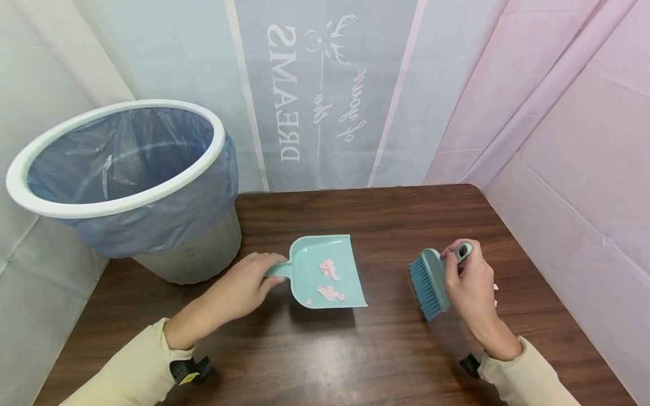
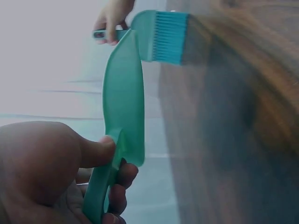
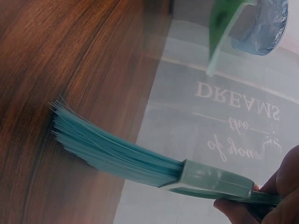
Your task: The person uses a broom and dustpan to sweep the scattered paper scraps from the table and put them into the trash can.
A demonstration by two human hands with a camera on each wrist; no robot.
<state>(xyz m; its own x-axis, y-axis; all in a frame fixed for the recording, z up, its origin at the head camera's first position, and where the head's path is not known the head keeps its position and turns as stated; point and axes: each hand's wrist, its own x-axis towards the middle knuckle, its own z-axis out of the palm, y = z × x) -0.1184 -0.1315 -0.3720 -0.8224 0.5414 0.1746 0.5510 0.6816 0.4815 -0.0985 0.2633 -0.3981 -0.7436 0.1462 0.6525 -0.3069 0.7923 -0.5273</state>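
Observation:
My left hand (image 1: pixel 247 282) grips the handle of a mint-green dustpan (image 1: pixel 310 259), thumb on one side and fingers wrapped round the other. The left wrist view shows the pan held up off the wooden table. Torn pink scraps (image 1: pixel 331 293) lie in the pan in small clumps. On the right, my right hand (image 1: pixel 469 282) holds a green hand brush (image 1: pixel 434 276) by its handle. Its blue-green bristles (image 3: pixel 112 149) point toward the table and bend slightly at their tips. A couple of pink bits (image 1: pixel 495 287) lie on the table just beyond the right hand, partly hidden by it.
A grey bin (image 1: pixel 188 256) with a white rim and a blue plastic liner (image 1: pixel 122 152) stands at the back left, close to the left hand. Behind the dark wooden table (image 1: pixel 396 366) hangs a curtain (image 1: pixel 325 101) with printed lettering; pale cloth covers both sides.

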